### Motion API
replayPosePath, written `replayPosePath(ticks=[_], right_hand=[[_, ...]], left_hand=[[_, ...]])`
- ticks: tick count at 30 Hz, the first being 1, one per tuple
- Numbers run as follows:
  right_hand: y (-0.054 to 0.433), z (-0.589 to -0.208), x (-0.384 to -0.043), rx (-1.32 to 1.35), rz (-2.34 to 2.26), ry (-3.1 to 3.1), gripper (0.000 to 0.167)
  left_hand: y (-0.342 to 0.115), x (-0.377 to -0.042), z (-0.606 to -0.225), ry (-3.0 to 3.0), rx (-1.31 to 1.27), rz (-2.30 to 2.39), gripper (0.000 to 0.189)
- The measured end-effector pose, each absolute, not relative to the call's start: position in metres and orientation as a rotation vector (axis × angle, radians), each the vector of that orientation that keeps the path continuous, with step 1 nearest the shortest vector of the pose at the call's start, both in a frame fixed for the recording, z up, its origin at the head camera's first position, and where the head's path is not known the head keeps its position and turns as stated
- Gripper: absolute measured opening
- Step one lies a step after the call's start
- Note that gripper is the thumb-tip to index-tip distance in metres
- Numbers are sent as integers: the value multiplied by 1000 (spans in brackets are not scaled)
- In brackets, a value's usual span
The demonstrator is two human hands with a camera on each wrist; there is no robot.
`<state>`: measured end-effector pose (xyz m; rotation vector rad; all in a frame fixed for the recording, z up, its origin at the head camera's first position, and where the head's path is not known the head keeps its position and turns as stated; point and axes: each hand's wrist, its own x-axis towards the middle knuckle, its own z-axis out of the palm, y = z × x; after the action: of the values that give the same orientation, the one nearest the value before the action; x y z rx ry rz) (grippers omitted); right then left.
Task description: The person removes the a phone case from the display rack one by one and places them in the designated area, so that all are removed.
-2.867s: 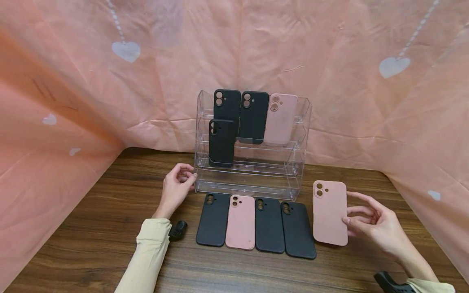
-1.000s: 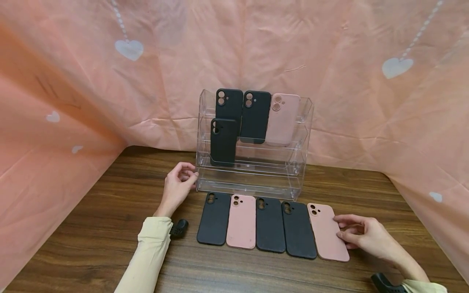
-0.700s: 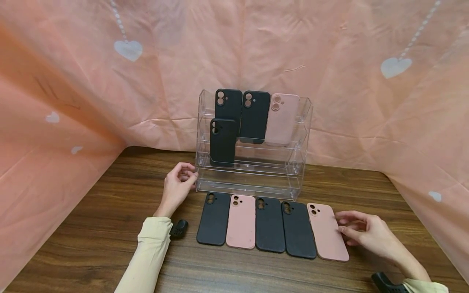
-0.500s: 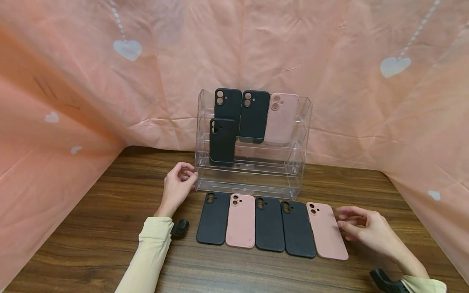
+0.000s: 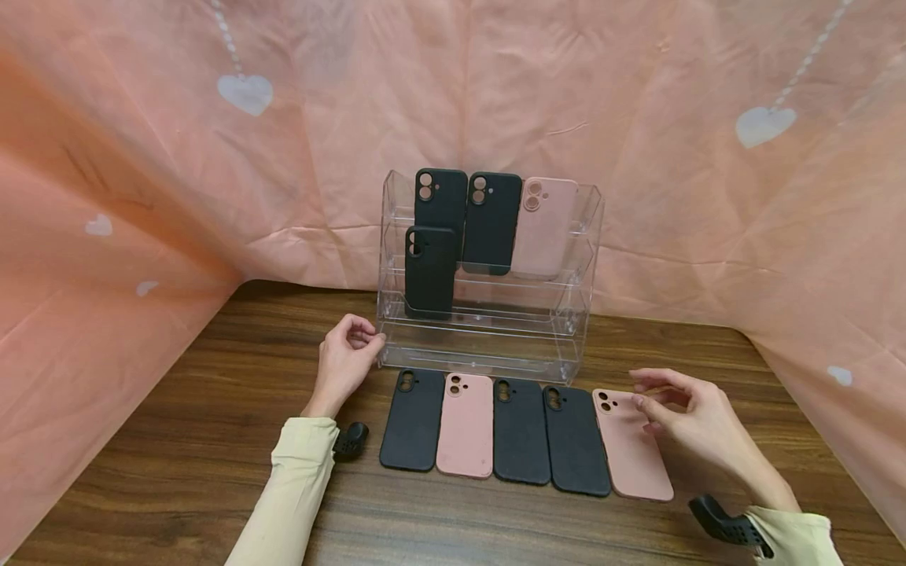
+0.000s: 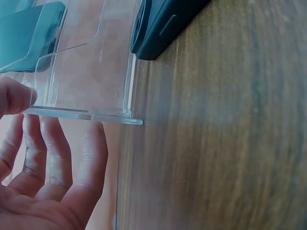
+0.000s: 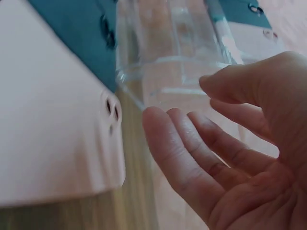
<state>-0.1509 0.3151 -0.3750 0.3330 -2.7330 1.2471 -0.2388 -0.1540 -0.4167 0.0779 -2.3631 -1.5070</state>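
My left hand (image 5: 343,362) pinches the left side wall of a clear acrylic display stand (image 5: 484,363); in the left wrist view its thumb (image 6: 17,96) is at the wall's front edge, fingertips against the outer face. My right hand (image 5: 697,413) hovers, fingers loosely bent and holding nothing, over the upper right of a pink phone case (image 5: 633,460) lying on the table. That case ends a row with a black case (image 5: 412,424), another pink case (image 5: 465,432) and two more black cases. Camera cutouts show at the pink case's far end.
On the stand's top tier lean two black cases (image 5: 491,224) and a pink case (image 5: 545,232). Another black case (image 5: 429,271) stands one tier lower at the left. Behind the wooden table (image 5: 453,531) hangs a pink curtain (image 5: 651,236) with white hearts.
The right hand lowered the pink case onto the table at the row's right end and let it go. It has since moved up and left over the case. The left hand stays at the stand.
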Motion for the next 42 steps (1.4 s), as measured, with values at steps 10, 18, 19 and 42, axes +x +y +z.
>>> replayPosePath(ticks=[10, 18, 19, 42], right_hand=[[274, -359, -168, 452, 1267, -2555, 33], [243, -354, -183, 536, 1417, -2488, 35], [239, -354, -185, 544, 1436, -2476, 36], [154, -357, -234, 575, 1593, -2256, 31]], left_hand=[[-154, -238, -416, -2361, 90, -1524, 18], [-156, -233, -419, -2343, 46, -1523, 19], [-156, -233, -419, -2339, 39, -1521, 19], [-152, -232, -417, -2334, 72, -1469, 16]])
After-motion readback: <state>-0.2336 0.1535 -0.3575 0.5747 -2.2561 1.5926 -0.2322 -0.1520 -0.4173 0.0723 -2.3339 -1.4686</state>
